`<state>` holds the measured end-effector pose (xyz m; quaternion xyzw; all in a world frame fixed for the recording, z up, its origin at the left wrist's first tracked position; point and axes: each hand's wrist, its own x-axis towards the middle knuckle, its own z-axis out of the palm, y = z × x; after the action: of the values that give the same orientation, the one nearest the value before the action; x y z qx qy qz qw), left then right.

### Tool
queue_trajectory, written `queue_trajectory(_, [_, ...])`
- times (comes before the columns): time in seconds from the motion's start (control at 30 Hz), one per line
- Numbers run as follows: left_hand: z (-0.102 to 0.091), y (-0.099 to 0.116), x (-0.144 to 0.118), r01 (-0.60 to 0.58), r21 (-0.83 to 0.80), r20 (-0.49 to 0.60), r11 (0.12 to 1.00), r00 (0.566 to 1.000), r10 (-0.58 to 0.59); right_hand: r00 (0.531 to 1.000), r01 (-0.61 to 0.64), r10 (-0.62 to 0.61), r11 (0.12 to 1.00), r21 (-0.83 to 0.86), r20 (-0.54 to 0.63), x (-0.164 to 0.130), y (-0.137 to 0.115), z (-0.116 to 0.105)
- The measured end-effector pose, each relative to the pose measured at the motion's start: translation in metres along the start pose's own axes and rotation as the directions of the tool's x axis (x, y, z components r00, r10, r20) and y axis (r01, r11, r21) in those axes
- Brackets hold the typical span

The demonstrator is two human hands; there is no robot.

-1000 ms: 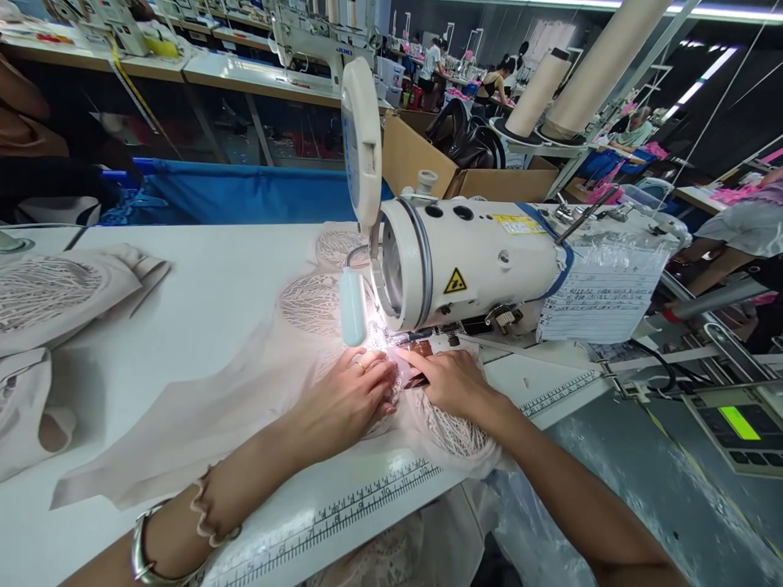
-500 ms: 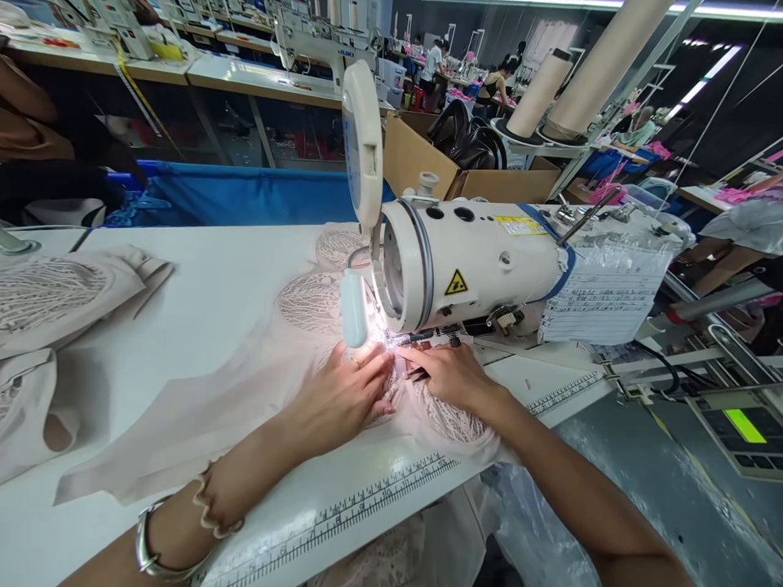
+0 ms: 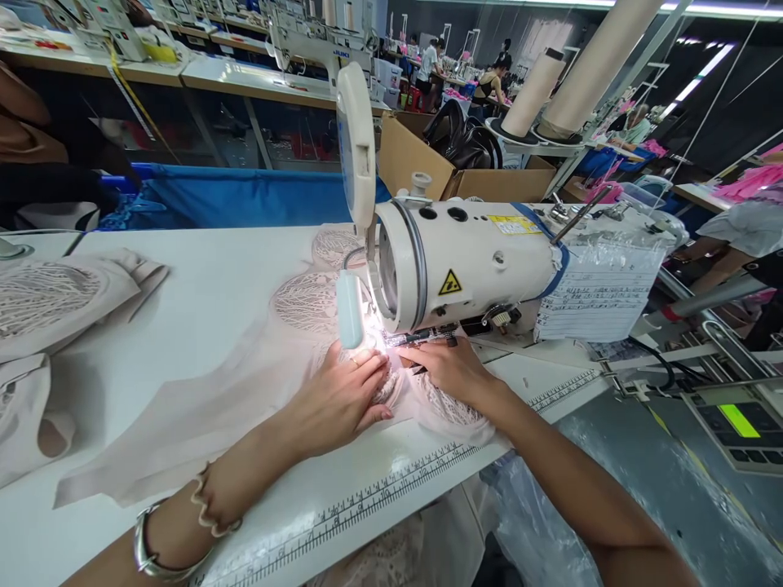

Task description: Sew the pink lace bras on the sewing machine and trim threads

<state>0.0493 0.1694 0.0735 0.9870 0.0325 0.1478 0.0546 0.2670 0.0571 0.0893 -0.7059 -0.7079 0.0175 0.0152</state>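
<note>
Under the lit needle area of a white sewing machine point(image 3: 471, 261) lies a pale pink lace-and-mesh garment piece point(image 3: 306, 302). My left hand point(image 3: 346, 395) rests flat on it, left of the needle, fingers stretched toward the light and thumb apart. On the needle's other side, my right hand point(image 3: 449, 367) presses the fabric with its index finger extended; its other fingers are curled. A small dark pointed tool point(image 3: 419, 369), possibly thread snips, shows beneath that hand, mostly hidden. The machine head and lamp point(image 3: 350, 310) hide part of the lace.
More pale lace pieces point(image 3: 55, 302) lie at the table's left. A printed ruler point(image 3: 379, 489) runs along the front edge. Behind the machine stand a cardboard box point(image 3: 416, 155) with black items and large thread cones point(image 3: 535, 94). A control panel point(image 3: 734, 424) sits right.
The fabric near my right hand has shifted slightly forward, toward the machine. The dark tool shows less beneath the right hand. My left thumb sits slightly lower; the view has shifted a little.
</note>
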Motion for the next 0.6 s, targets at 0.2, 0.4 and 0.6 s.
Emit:
queue_trajectory(0.2, [-0.001,0.004,0.002,0.039,0.003,-0.008,0.999,0.999,-0.039,1.0,0.01,-0.008,0.998,0.066,-0.03,-0.027,0.009,0.0])
queue_trajectory(0.4, [0.003,0.011,0.002,0.056,0.039,-0.041,0.998,0.998,-0.054,0.909,0.308,-0.324,0.946,-0.101,-0.263,-0.039,0.011,0.011])
queue_trajectory(0.6, [0.002,0.009,0.003,0.043,0.025,-0.026,0.999,0.999,-0.042,0.866,0.358,-0.388,0.921,-0.152,-0.314,-0.032,0.009,0.01])
